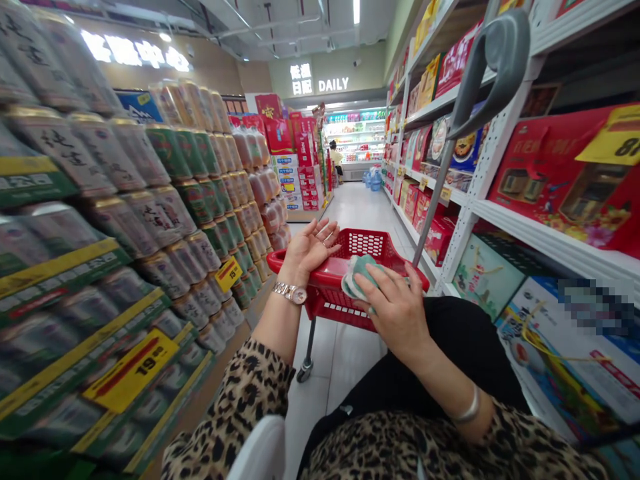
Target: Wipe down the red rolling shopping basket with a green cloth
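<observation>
Clamping the fingers (373, 283) of your right hand (395, 308) together on a folded teal cloth (356, 279), you press it against the rim of a red plastic shopping basket (350, 263). Your left hand (310, 250) lies palm up and open beside it, fingers apart, with a metal wristwatch (290, 293) on the wrist. Stacked drink cans (125, 220) rise on your left, and boxed gift packs (560, 180) fill white metal shelves (530, 230) on your right along a tiled aisle (325, 353).
</observation>
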Tool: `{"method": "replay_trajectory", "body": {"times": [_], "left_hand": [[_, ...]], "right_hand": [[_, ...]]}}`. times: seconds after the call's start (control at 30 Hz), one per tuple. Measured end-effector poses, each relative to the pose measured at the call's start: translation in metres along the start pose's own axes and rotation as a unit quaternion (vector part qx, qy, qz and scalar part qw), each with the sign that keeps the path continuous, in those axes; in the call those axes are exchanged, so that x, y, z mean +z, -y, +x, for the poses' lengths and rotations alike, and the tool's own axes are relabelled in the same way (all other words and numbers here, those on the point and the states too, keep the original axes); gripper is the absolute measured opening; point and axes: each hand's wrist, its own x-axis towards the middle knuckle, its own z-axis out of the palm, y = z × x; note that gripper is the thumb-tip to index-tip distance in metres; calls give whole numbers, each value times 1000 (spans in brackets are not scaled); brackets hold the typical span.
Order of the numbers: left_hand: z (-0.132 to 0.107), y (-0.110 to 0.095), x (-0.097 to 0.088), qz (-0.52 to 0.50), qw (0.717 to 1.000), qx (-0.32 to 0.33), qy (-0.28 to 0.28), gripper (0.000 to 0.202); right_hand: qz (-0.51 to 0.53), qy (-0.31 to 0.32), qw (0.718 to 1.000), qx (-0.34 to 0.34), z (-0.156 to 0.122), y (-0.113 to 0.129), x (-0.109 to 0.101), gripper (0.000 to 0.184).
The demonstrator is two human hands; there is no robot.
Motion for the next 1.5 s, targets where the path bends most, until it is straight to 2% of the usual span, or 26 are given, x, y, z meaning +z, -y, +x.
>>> {"method": "replay_trajectory", "body": {"times": [0.17,0.27,0.47,0.57,0.6,0.63,0.67,0.73,0.77,0.8,0.83,0.9,1.0,1.07,1.2,1.33,1.4,1.5], "left_hand": [[-1,3,2,-3,1000,-2,-6,21],[-1,6,3,4,1000,1,4,19],[-2,17,11,50,998,27,-7,12],[-7,13,9,165,980,104,-31,10],[-9,8,5,241,960,141,-36,13],[-12,2,-1,333,925,179,-43,17],[-14,-5,-9,437,872,212,-53,22],[-17,-20,-28,624,730,256,-109,26],[-18,-27,-38,686,664,262,-144,28],[-17,-32,-47,729,614,252,-168,30],[-16,-35,-55,760,578,236,-180,32],[-13,-33,-65,803,528,209,-181,37],[-7,-20,-65,830,479,214,-190,44],[-6,-10,-59,832,463,221,-211,48],[-10,1,-45,833,450,213,-241,53],[-19,4,-40,838,436,217,-248,55],[-24,4,-41,839,432,221,-245,55],[-30,2,-47,840,426,229,-245,55]], "right_hand": [[-15,-13,1000,-5,-27,-19,-18,28],[-23,-23,999,11,-35,-26,-22,30],[0,-51,999,-14,-15,-12,-2,30],[2,-51,998,-25,-2,-3,9,29],[0,-48,999,-23,-1,-2,10,28],[-2,-44,999,-21,0,-2,11,27],[-4,-42,999,-20,-2,-3,11,27],[-4,-41,999,-21,-7,-6,9,26],[-7,-43,999,-20,-10,-8,8,26],[-10,-43,999,-16,-13,-10,7,26],[-15,-45,999,-10,-16,-13,6,26],[-25,-48,998,9,-18,-17,7,26],[-28,-55,997,40,-14,-20,12,27],[-23,-58,997,49,-5,-18,19,27],[-12,-47,998,30,20,-3,37,25],[4,-35,999,-27,41,17,51,22],[6,-46,998,-49,43,22,54,21],[10,-58,998,-35,34,22,51,21]]}}
